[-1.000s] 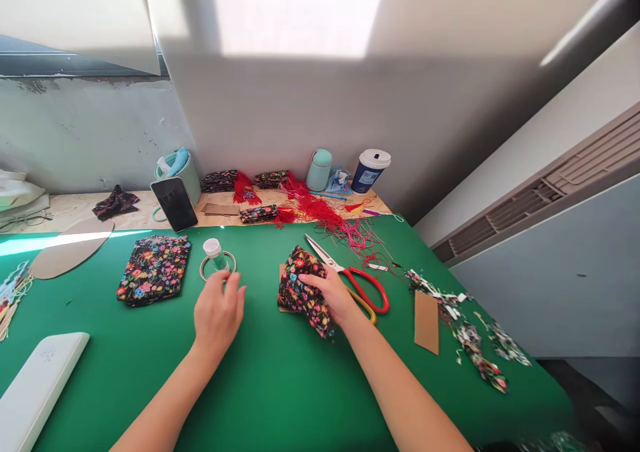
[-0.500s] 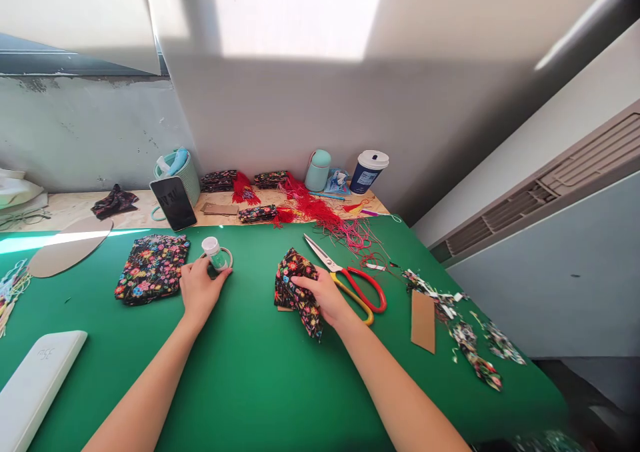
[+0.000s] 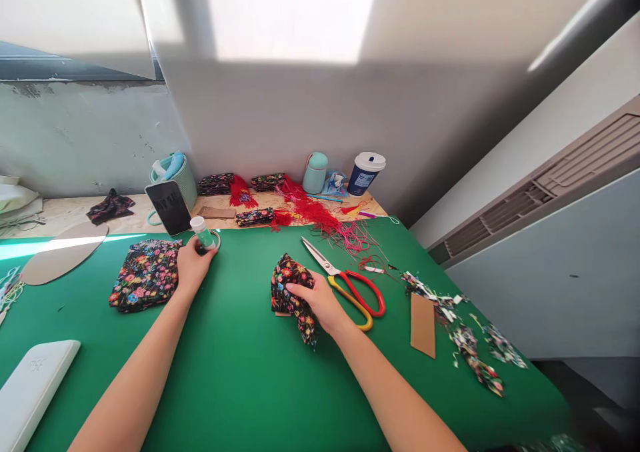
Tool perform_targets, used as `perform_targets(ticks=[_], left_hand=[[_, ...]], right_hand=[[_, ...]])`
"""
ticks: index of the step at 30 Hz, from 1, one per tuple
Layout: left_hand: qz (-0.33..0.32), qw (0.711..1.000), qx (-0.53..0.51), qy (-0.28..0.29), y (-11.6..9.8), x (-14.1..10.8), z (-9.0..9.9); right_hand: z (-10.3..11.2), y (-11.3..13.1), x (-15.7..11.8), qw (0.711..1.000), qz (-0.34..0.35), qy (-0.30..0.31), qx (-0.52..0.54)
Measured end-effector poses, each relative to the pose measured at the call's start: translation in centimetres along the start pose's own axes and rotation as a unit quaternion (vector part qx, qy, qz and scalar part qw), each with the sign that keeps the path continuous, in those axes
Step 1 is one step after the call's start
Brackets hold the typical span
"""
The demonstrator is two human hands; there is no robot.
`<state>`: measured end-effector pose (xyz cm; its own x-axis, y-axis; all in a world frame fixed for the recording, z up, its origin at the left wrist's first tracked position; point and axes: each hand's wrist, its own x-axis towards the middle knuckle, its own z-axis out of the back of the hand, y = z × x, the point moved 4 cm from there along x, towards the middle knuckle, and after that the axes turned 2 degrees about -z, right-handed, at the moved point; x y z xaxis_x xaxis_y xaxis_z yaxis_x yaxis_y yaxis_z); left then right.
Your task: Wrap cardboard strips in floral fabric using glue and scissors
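My left hand is closed around a small tube with a white cap and green label, which looks like a glue stick. It leans slightly, and a pale ring, perhaps a tape roll, shows beside it at my fingertips. Just left of that hand lies a folded stack of black floral fabric. Between the thumb and fingers of my right hand is a bunched piece of floral fabric, with a cardboard edge peeking out below. Open-bladed scissors with red and yellow handles lie right beside it.
A phone leans on a mint basket at the back. Red tassels, a mint bottle and a lidded cup line the wall. Cardboard and fabric scraps lie right; a white power bank, front left.
My left hand has moved away from me and a little left, taking the tube and ring along, closer to the phone. The right hand still holds the fabric. The view has shifted slightly.
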<state>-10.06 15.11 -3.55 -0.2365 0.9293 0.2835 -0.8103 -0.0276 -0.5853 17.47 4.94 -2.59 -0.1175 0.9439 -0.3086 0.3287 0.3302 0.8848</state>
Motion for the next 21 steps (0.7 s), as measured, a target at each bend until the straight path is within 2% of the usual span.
perform_targets(ticks=[5,8,9,10,13,15,17,19,21], left_hand=[[-0.007,0.998,0.021,-0.062,-0.9,-1.2,0.8],[-0.031,0.993,0.02,-0.113,-3.2,-3.3,2.7],[-0.061,0.99,-0.01,-0.127,-4.5,-4.2,3.4],[-0.088,0.989,-0.055,-0.11,-5.8,-5.2,3.9],[-0.106,0.972,-0.209,0.031,-9.8,-8.2,4.1],[-0.076,0.93,-0.348,0.09,-11.9,-9.6,3.7],[-0.013,0.858,-0.492,0.144,-13.0,-10.5,2.6],[0.075,0.781,-0.598,0.166,-13.1,-10.7,1.3],[0.145,0.726,-0.651,0.168,-12.5,-10.7,0.3]], right_hand=[[-0.3,-0.2,-0.3,1.0,0.0,0.009,-0.004],[-0.6,-0.2,-0.5,1.0,0.0,0.017,-0.008],[-0.7,-0.1,-0.5,1.0,0.003,0.019,-0.01],[-0.9,0.1,-0.5,1.0,0.008,0.018,-0.012],[-1.4,1.4,-0.3,0.999,0.045,0.003,-0.027],[-2.0,2.6,-0.3,0.996,0.082,-0.009,-0.043],[-2.9,4.0,-0.5,0.983,0.149,-0.013,-0.103],[-4.1,4.9,-1.1,0.949,0.234,-0.004,-0.21],[-5.1,5.0,-1.6,0.901,0.302,0.029,-0.312]])
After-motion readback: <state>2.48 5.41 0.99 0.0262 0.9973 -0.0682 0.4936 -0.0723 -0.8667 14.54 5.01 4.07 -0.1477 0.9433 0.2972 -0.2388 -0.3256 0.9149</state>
